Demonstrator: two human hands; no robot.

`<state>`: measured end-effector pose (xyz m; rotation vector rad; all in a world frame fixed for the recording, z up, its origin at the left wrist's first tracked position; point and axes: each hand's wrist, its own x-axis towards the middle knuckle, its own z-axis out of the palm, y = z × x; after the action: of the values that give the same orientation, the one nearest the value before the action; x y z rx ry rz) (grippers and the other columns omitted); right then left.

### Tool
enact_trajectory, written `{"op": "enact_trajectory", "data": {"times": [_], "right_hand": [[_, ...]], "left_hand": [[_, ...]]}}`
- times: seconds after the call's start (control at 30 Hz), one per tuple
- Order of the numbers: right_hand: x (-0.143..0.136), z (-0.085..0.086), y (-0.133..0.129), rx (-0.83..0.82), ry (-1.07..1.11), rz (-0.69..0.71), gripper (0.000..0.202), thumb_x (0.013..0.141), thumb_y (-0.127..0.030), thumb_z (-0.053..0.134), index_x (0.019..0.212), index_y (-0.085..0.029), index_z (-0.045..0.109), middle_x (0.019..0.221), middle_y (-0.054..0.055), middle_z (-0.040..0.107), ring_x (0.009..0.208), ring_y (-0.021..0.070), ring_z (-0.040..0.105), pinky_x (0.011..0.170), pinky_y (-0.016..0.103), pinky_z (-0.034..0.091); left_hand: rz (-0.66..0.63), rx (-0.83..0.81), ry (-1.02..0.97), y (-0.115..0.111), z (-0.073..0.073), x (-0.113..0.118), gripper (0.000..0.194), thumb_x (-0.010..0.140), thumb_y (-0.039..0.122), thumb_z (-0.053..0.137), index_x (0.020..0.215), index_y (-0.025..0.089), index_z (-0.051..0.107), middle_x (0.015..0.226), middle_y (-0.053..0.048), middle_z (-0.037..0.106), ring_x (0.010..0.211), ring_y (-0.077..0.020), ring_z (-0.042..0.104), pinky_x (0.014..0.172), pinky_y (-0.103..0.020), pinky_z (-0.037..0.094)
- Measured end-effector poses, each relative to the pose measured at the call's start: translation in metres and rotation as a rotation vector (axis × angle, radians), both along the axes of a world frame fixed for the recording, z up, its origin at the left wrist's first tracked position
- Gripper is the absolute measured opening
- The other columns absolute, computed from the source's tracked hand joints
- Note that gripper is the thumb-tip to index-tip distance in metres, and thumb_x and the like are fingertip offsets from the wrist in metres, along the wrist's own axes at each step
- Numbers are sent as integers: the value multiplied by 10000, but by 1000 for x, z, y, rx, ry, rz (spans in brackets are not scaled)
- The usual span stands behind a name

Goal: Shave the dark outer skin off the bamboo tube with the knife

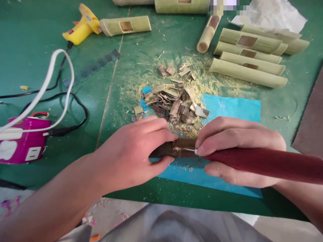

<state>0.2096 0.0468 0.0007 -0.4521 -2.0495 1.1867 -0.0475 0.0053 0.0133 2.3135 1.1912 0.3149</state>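
My left hand [141, 148] is closed around the left end of a dark brown bamboo piece [185, 144], fingers on its far side and thumb on the near side. In my right hand [237, 148] is a carving knife with a long dark red handle [262, 164], which runs out past the right edge. Its thin metal tip [189, 150] points left and meets the bamboo's surface, where pale scratches and shavings show. Right fingertips also rest at the bamboo's right end. Beneath both hands lies a blue sheet [234, 107], partly covered by a heap of cut bamboo chips [174, 101].
Halved bamboo pieces with square holes [248, 72] lie at the back right, near a bamboo tube [205, 38]. A yellow glue gun [84, 27] touches another tube [137, 25]. Cables run to a magenta power box [30, 141] at left. Sawdust covers the green table [141, 53].
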Motion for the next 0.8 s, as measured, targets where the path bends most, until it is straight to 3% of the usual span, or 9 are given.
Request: {"op": "enact_trajectory", "data": {"times": [0.33, 0.53, 0.63, 0.8], "right_hand": [[1, 0, 2, 44, -53, 69, 210, 869, -203, 824, 1024, -83, 747, 997, 76, 750, 957, 98, 729, 920, 161, 585], [-6, 5, -7, 129, -84, -71, 52, 848, -111, 756, 897, -120, 740, 901, 40, 749, 856, 60, 713, 869, 115, 575], [-6, 5, -8, 141, -78, -133, 65, 828, -95, 725, 856, -154, 720, 861, 25, 743, 787, 68, 715, 802, 132, 598], [0, 3, -3, 68, -41, -88, 87, 819, -130, 770, 883, -174, 731, 850, 34, 758, 774, 109, 754, 768, 171, 630]], "left_hand": [[6, -2, 12, 0, 1, 2, 134, 910, 202, 607, 1011, 192, 695, 944, -47, 657, 869, -201, 632, 753, -317, 495], [14, -23, 6, 0, 1, 1, 137, 911, 207, 578, 990, 188, 689, 926, -46, 649, 865, -194, 618, 743, -311, 472], [15, -21, -1, -1, 1, 2, 144, 907, 209, 579, 1000, 199, 688, 914, -38, 644, 856, -192, 610, 732, -306, 463], [19, -35, 16, -1, 1, 2, 130, 911, 219, 570, 976, 210, 682, 927, -45, 650, 869, -199, 618, 740, -313, 473]]}}
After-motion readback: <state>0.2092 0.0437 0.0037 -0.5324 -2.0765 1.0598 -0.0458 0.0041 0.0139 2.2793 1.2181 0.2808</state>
